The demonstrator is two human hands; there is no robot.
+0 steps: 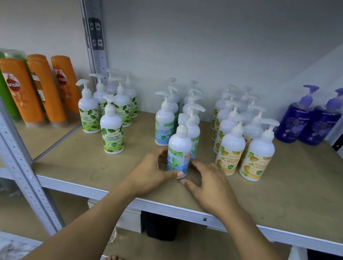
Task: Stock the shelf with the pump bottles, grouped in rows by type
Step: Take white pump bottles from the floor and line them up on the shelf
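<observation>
On the shelf (291, 195) we logged green-label bottles (112, 133), yellow-label bottles (256, 160) and purple bottles (296, 125) already in rows, stocking seemingly near done, the blue-label row (163, 126) gaining its front bottle (179, 151), upright mid-shelf, gripped low by our left hand (150, 171), our right hand (213, 186) spread loosely beside it.
</observation>
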